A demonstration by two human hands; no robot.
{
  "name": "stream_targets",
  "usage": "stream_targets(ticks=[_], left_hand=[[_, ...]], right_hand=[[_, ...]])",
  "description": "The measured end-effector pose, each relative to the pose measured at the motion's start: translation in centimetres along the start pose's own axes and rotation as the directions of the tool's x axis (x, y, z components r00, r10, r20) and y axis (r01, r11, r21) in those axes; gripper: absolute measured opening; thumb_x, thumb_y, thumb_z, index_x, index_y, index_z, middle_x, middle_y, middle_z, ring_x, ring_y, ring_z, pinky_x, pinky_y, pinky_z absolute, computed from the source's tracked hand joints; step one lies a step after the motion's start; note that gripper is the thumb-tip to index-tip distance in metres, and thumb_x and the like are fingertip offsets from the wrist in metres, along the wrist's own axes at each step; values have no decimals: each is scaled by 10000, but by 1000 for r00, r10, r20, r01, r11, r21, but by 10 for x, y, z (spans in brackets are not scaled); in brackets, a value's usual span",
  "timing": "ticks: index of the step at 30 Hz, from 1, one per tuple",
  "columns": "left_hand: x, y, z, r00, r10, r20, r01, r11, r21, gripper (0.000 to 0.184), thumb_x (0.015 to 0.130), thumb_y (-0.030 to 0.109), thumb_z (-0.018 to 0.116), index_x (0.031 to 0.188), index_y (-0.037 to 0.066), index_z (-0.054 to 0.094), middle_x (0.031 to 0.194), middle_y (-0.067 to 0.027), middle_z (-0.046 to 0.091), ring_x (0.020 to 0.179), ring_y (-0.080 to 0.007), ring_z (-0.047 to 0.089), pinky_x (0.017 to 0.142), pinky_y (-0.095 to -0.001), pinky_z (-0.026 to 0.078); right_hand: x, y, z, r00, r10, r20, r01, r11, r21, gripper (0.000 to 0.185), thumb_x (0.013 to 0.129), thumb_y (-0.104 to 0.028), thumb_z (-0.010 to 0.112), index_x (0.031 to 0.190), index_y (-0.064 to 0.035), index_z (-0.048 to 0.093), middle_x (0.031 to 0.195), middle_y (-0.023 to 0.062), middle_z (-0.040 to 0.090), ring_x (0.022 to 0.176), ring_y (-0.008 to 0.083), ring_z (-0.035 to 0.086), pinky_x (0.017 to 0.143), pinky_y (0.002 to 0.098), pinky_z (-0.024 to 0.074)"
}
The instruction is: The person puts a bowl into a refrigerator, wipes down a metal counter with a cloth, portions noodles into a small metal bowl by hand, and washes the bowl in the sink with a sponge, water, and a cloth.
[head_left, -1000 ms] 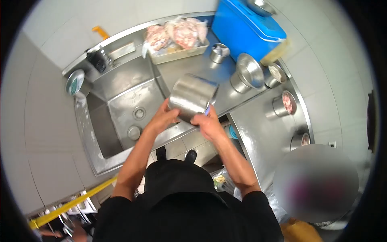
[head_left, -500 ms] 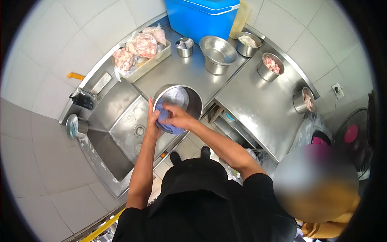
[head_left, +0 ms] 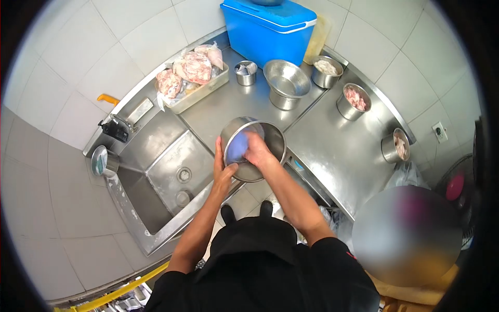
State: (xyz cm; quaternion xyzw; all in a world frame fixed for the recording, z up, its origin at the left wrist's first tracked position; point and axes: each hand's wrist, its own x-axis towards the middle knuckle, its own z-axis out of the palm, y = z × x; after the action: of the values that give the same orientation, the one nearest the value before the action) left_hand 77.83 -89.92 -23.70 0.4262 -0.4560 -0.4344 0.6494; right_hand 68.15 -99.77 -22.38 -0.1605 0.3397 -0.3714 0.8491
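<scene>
A large steel pot (head_left: pixel 275 140) is tilted, its mouth facing me, above the front edge of the counter. My left hand (head_left: pixel 224 169) grips the pot's left side, fingers along the outer wall and thumb near the rim. Inside the pot, my right hand (head_left: pixel 253 151) presses a blue-purple cloth (head_left: pixel 238 146) to the inner wall; both are slightly blurred. The steel sink (head_left: pixel 163 174) lies to the left, with a cup near its drain. Behind the pot a perforated steel bowl (head_left: pixel 287 78) rests on another steel container.
A tray (head_left: pixel 200 95) of bagged meat, a small steel cup (head_left: pixel 246 73) and a blue cooler (head_left: pixel 270 32) stand at the back. Steel pots of meat (head_left: pixel 354 102) line the right side. A person, partly blurred, is at lower right, by a fan (head_left: pixel 457 182).
The pot has turned from side-on to mouth towards me. The cloth has come into view and moved deeper inside with my right hand. My left hand stays on the pot. The camera view has shifted.
</scene>
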Motion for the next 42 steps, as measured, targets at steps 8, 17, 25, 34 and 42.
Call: stream_targets(ticks=[8, 17, 25, 34, 42], left_hand=[[19, -61, -17, 879, -470, -87, 376, 793, -479, 817, 756, 250, 538, 1433, 222, 83, 1400, -144, 221, 1227, -336, 342, 820, -575, 436], [44, -100, -51, 665, -708, -238, 573, 688, -446, 706, 798, 426, 540, 1334, 43, 285, 1332, -196, 349, 1053, -320, 499, 817, -463, 490], [7, -98, -45, 598, -781, -182, 685, 616, -390, 612, 865, 409, 535, 1299, 4, 386, 1137, -175, 557, 851, -249, 586, 718, -364, 516], [-97, -80, -108, 800, -298, -521, 520, 779, 351, 325, 844, 166, 598, 1126, 8, 574, 784, -72, 636, 701, -104, 573, 654, -255, 473], [-147, -47, -187, 610, -172, -773, 538, 806, 245, 274, 851, 154, 584, 1083, 9, 596, 721, -32, 629, 622, -71, 534, 612, -226, 447]], right_hand=[[-100, -42, -44, 936, -302, 183, 241, 925, 294, 412, 821, -228, 472, 1174, -18, 495, 1100, 110, 576, 1038, 237, 537, 948, 400, 397], [-178, -84, -281, 407, -913, -27, -280, -96, -955, 601, 688, -68, 592, 1268, -20, 439, 1262, 302, 416, 1186, 388, 411, 1011, 418, 319], [-147, -5, -269, 807, -582, 101, -50, -238, -970, 617, 671, -111, 642, 1242, 16, 448, 1246, 325, 403, 1164, 456, 383, 1005, 466, 307], [-83, 51, -179, 922, -56, 382, 357, -253, -899, 536, 722, -124, 643, 1204, 36, 470, 1124, 252, 534, 1046, 409, 492, 916, 448, 385], [-20, 75, -129, 890, 232, 393, 450, -315, -835, 391, 773, -169, 615, 1130, -19, 563, 1062, 204, 601, 992, 355, 572, 879, 388, 448]])
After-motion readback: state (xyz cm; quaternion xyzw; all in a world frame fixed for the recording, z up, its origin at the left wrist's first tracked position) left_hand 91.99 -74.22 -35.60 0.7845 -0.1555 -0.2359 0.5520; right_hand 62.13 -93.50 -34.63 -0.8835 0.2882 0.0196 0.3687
